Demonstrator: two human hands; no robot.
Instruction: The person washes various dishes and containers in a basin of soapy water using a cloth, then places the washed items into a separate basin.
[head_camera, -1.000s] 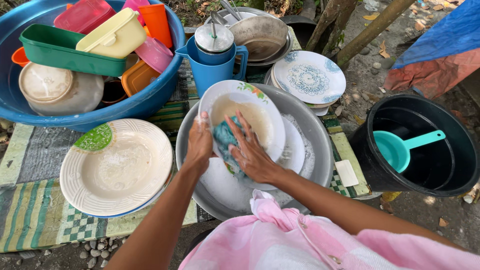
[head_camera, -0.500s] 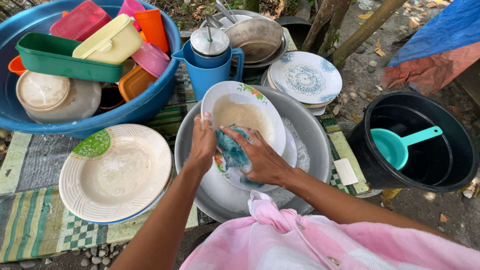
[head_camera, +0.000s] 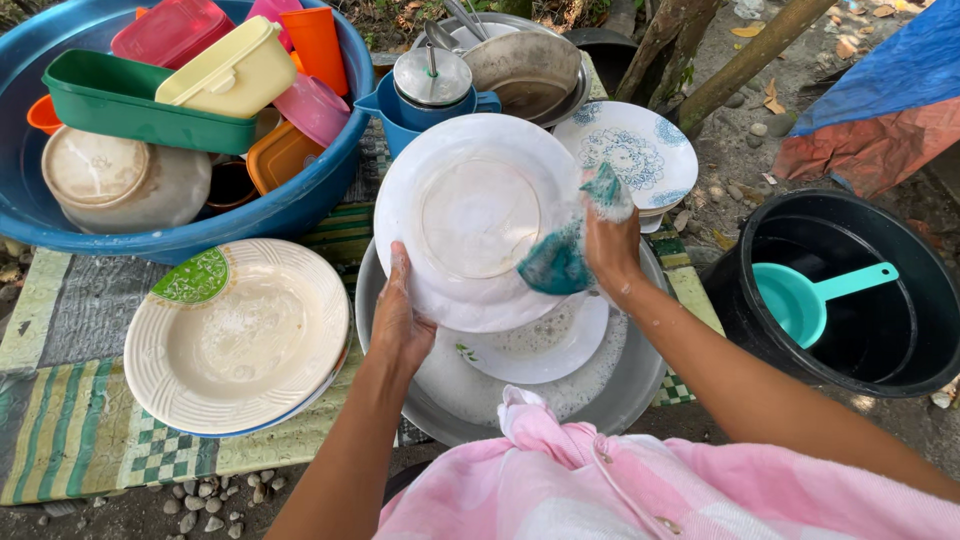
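Observation:
My left hand (head_camera: 400, 322) grips the lower edge of a white plate (head_camera: 470, 215), held up on edge with its underside facing me, above a metal basin (head_camera: 640, 375). My right hand (head_camera: 608, 245) presses a soapy teal sponge (head_camera: 560, 258) against the plate's right rim. Another white plate (head_camera: 545, 345) lies in suds inside the basin. A pink cloth (head_camera: 600, 480) covers my lap.
A cream plate (head_camera: 235, 335) sits on the mat to the left. A blue tub (head_camera: 300, 200) of plastic containers stands at the back left. A blue jug with a metal lid (head_camera: 430, 85), a patterned plate (head_camera: 630, 150), and a black bucket (head_camera: 900, 370) with a teal scoop (head_camera: 800, 300) surround the basin.
The plate has been flipped and lifted, so its underside now faces me. My right hand with the sponge moved from the plate's middle to its right rim.

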